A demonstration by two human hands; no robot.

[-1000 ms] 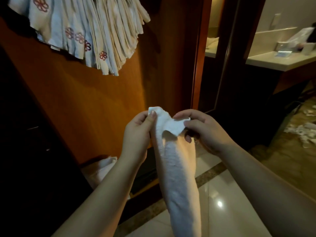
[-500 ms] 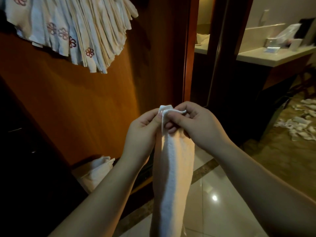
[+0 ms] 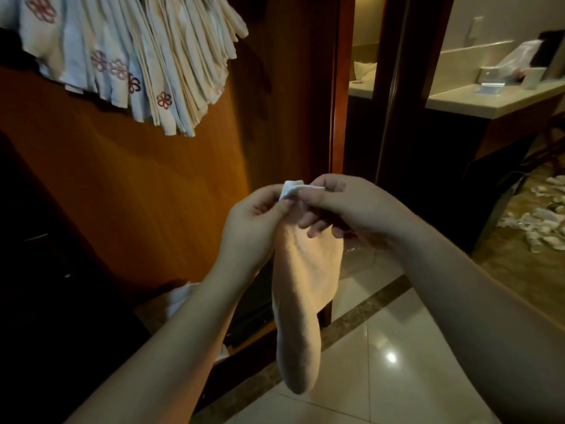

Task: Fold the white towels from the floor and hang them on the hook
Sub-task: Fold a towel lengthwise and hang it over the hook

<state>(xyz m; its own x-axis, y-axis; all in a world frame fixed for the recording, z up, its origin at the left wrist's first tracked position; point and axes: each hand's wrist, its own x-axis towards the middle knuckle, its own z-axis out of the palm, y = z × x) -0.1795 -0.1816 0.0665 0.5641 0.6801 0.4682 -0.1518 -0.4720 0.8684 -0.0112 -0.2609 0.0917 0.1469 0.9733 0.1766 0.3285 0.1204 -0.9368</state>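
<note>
At centre frame my left hand point(image 3: 256, 221) and right hand point(image 3: 345, 206) pinch the top corner of a white towel point(image 3: 305, 289), which hangs narrow over the tiled floor point(image 3: 397, 377). Folded towels point(image 3: 146, 56) hang at upper left; more point(image 3: 541, 221) lie scattered far right.

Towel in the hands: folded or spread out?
Folded. The towel hangs as one narrow strip, its top corner pinched between the left hand and the right hand. Number of folds: cannot tell.
</note>
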